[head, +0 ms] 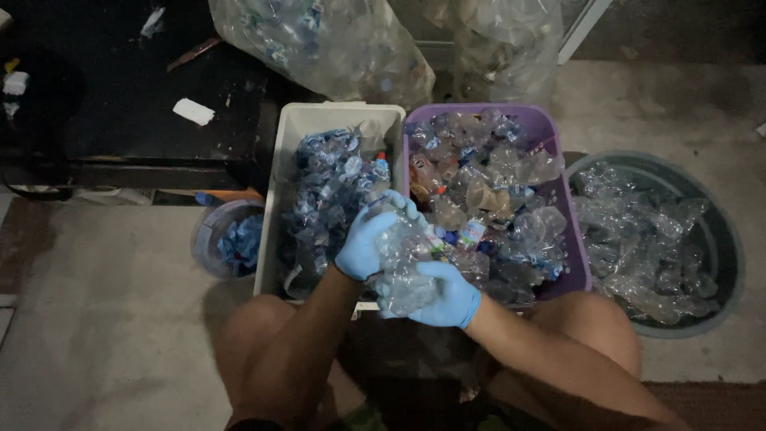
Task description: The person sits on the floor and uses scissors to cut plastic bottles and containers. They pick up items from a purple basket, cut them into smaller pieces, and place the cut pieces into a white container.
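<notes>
Left of the fingers, a small bucket (227,239) and white bin (335,120) hold torn-off blue labels. The left hand (367,243) and right hand (447,299), gloved fingers curled, grip a crushed clear bottle (403,263). Rightward, the purple bin (550,128) remains full; the round tub (722,239) holds stripped bottles.
</notes>
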